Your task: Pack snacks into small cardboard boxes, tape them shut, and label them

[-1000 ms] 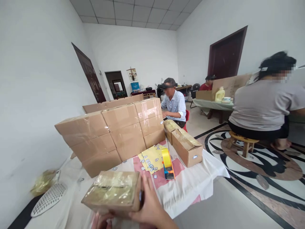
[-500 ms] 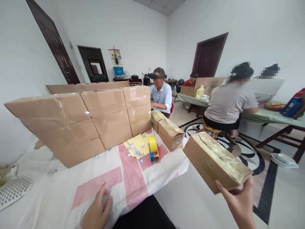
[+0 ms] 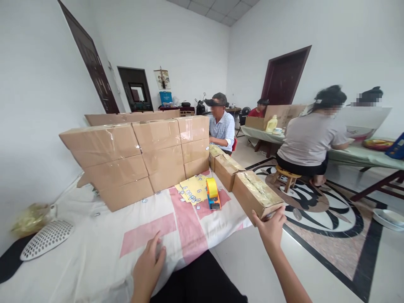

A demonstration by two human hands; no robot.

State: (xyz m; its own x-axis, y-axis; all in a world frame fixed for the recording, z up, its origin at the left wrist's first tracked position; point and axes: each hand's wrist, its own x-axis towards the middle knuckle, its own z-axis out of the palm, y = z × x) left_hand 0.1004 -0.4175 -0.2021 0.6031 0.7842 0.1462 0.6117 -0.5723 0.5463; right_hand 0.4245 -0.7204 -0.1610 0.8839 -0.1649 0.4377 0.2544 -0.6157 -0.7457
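Note:
My right hand (image 3: pixel 270 222) grips the near end of a taped cardboard box (image 3: pixel 257 193), thumb on its left side and fingers around the right. This box lines up at the table's right edge behind two similar boxes (image 3: pixel 227 168). Over the pink and white cloth (image 3: pixel 189 235), my left hand (image 3: pixel 151 261) is held with fingers apart and nothing in it. Farther in lie a tape dispenser (image 3: pixel 213 194) with yellow tape and yellow sheets (image 3: pixel 192 187) strewn with small pale pieces.
A wall of stacked cardboard boxes (image 3: pixel 142 164) stands along the table's far left side. A perforated white object (image 3: pixel 49 240) lies at the left. One person (image 3: pixel 222 126) sits beyond the boxes; another (image 3: pixel 311 134) sits on a stool (image 3: pixel 285 174) at the right.
My right hand has brought the box left and away from me, up against the row at the table's right edge. My left hand remains open over the cloth. The view has shifted left.

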